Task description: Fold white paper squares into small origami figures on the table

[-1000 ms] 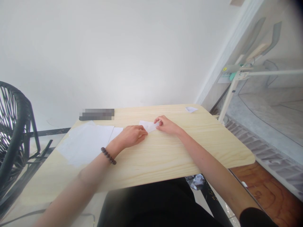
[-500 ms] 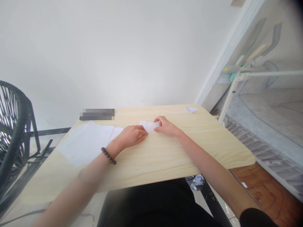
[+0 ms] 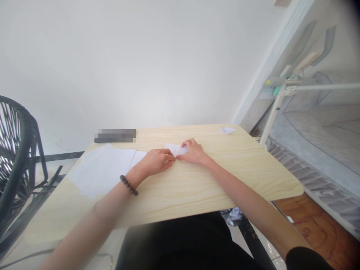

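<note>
A small folded white paper (image 3: 177, 149) lies on the light wooden table (image 3: 197, 187) near its middle. My left hand (image 3: 157, 160), with a dark bead bracelet on the wrist, is curled and presses the paper's left end with its fingertips. My right hand (image 3: 194, 152) rests on the paper's right part, fingers bent and pressed down on it. The two hands nearly touch each other over the paper.
White paper sheets (image 3: 104, 168) lie on the table's left side. A dark flat object (image 3: 115, 135) sits at the far edge by the wall. A small folded paper piece (image 3: 227, 130) is at the far right corner. A black wicker chair (image 3: 17, 157) stands left; a white stand (image 3: 277, 108) right.
My right hand has slid leftward along the paper, closer to my left hand. My left hand has stayed in place.
</note>
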`<state>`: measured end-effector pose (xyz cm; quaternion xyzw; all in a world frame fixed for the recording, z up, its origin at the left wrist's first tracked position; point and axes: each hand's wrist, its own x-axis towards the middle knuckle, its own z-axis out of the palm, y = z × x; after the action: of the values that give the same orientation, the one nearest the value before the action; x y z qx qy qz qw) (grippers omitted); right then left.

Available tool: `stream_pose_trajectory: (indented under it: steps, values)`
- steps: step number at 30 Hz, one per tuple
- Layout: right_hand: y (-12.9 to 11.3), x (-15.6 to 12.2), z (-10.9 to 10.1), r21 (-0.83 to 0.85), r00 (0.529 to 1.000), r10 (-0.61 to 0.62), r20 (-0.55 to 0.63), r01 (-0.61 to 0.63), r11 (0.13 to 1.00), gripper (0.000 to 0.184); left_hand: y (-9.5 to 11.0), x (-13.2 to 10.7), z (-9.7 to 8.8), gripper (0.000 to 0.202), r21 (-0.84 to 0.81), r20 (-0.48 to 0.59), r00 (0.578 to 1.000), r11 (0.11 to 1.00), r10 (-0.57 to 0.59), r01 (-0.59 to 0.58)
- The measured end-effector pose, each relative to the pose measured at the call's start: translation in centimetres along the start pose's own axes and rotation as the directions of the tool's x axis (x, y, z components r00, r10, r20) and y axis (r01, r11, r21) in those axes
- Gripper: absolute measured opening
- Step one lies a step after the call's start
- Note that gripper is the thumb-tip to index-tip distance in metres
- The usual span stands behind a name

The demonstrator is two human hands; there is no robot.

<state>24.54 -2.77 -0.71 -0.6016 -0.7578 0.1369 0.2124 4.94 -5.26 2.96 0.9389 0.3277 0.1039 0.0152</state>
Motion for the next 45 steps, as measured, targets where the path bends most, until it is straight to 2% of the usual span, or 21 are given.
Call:
stream_pose_trajectory:
  steps: [9,11,16,20,24,28,31,35,40,45]
  values:
    - [1.2,0.3,-1.9,0.241,0.989,-0.040,0.145,0.004,0.970,0.041,-0.3,0.0,0.3,0.028,-0.003,0.009,1.000,1.000,0.006,-0.006]
    - [1.1,0.2,-1.8,0.221,0.990,-0.028,0.142,-0.004,0.975,0.042,-0.3,0.0,0.3,0.028,-0.002,0.007,1.000,1.000,0.005,-0.005]
    - [-0.1,-0.1,-0.6,0.013,0.999,-0.005,0.034,0.005,1.000,0.050,-0.2,0.0,0.2,0.028,0.010,0.005,1.000,1.000,0.004,-0.004]
    - [-0.3,0.0,-0.3,-0.005,1.000,0.003,0.031,-0.003,1.000,0.051,-0.1,0.0,0.2,0.028,0.004,0.006,1.000,1.000,0.003,-0.003]
    - [0.5,0.3,-1.0,0.093,0.996,0.010,0.093,-0.018,0.995,0.045,-0.1,0.0,0.2,0.028,-0.006,0.003,1.000,1.000,0.003,-0.003]
    - [1.3,0.4,-2.2,0.241,0.984,-0.039,0.174,-0.004,0.971,0.044,-0.2,0.0,0.3,0.027,-0.014,0.001,1.000,1.000,0.003,-0.003]
    - [1.4,0.3,-2.7,0.274,0.981,-0.045,0.188,-0.008,0.962,0.041,-0.3,0.0,0.4,0.027,-0.018,0.002,1.000,1.000,0.002,-0.002]
    - [1.0,0.2,-2.0,0.222,0.990,-0.002,0.141,-0.029,0.975,0.042,-0.3,0.0,0.4,0.028,-0.016,0.003,1.000,1.000,0.004,-0.004]
    - [0.0,0.0,-0.3,0.019,1.000,0.012,0.014,-0.012,1.000,0.053,-0.2,0.0,0.3,0.028,-0.007,0.002,1.000,1.000,0.005,-0.005]
    - [0.2,0.2,-0.6,0.057,0.998,0.030,0.050,-0.033,0.998,0.052,-0.2,0.0,0.3,0.028,-0.004,0.000,1.000,1.000,0.001,-0.001]
